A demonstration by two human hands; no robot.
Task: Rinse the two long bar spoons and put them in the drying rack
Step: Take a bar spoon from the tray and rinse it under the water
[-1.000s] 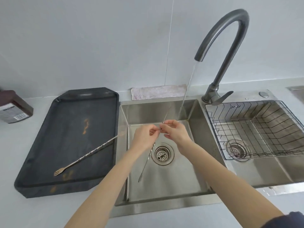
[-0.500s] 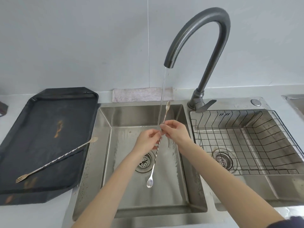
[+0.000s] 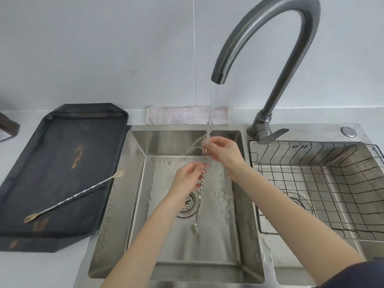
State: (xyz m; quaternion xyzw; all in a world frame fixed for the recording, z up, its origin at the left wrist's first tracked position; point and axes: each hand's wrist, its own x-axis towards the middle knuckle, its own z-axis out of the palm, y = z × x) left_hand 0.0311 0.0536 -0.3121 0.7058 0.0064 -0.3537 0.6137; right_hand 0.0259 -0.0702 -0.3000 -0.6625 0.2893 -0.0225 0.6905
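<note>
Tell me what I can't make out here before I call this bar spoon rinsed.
Head view only:
- Upper end of the held bar spoon: hidden by the right hand and the water stream.
- Left hand finger contact on the shaft: too small to judge.
- Residue on its bowl: too small.
- Brown container: cut by the left edge.

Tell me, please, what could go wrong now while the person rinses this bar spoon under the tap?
1. The wet bar spoon is pinched only by fingertips of the left hand and right hand; it might slip into the sink.
2. The second bar spoon overhangs the black tray edge and could be knocked off.
</note>
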